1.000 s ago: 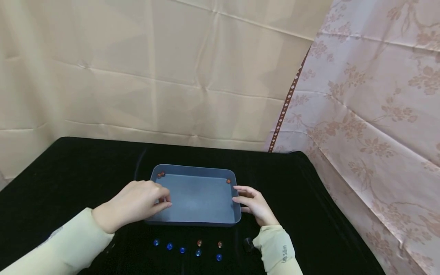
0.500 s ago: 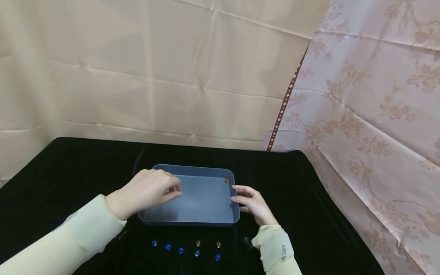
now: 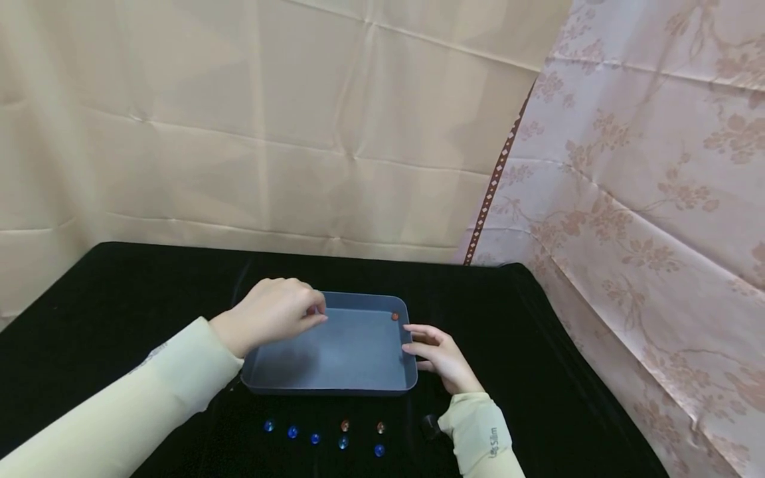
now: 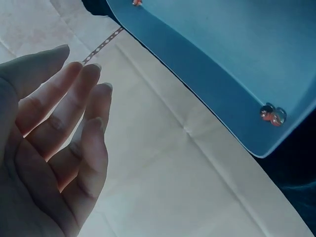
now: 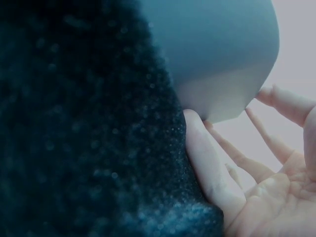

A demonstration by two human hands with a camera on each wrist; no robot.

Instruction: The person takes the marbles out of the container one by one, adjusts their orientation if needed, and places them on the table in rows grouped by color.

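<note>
A shallow blue-grey tray (image 3: 358, 358) lies on the black cloth. My left hand (image 3: 277, 312) hovers over its left part, fingers loosely bent. In the left wrist view nothing shows in the palm of my left hand (image 4: 64, 133). At the tray's right wall my right hand (image 3: 442, 355) holds the rim between fingers and thumb; the right wrist view shows its digits against the tray's outer side (image 5: 217, 89). One orange-brown marble (image 3: 394, 317) sits in the far right corner. Two marbles (image 4: 272, 115) touch in another corner, hidden in the head view by the left hand.
In front of the tray lie several blue marbles (image 3: 315, 438) and two orange-brown marbles, one (image 3: 344, 425) left of the other (image 3: 380, 428). A small black object (image 3: 430, 427) is beside the right sleeve. Beige (image 3: 299, 133) and floral curtains (image 3: 645, 199) hang behind and right.
My left hand has moved right and away from me over the tray, now covering its far left corner. The right hand stays at the rim; the marbles in front keep their places.
</note>
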